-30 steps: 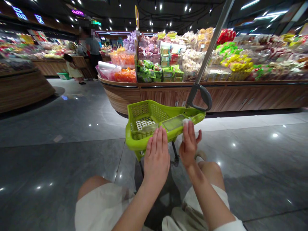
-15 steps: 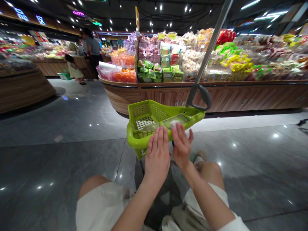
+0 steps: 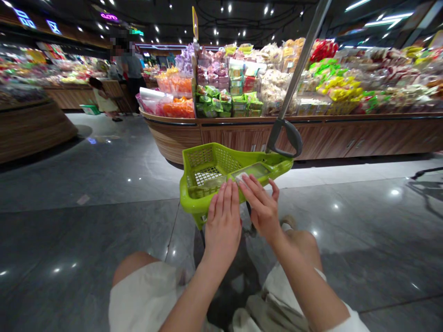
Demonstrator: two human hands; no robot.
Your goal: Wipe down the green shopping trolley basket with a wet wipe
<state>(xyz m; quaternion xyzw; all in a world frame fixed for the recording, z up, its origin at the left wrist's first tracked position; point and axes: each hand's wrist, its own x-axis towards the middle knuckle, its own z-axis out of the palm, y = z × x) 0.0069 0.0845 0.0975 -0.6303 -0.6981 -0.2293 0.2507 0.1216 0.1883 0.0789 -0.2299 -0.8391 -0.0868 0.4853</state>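
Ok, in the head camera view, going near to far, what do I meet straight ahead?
White shorts → left hand → right hand → lime-green plastic shopping basket → wood-panelled display counter → packaged snacks

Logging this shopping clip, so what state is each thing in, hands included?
Left hand: open, fingers together, over the basket's near edge.
Right hand: fingers extended, tips on the white scrap.
White scrap: at the right hand's fingertips, identity unclear.
Clear flat pack: lying in the basket.
Green plastic basket: upright.
Metal handle pole: tilted, rising from the basket.
Wooden display counter: piled with bagged snacks.
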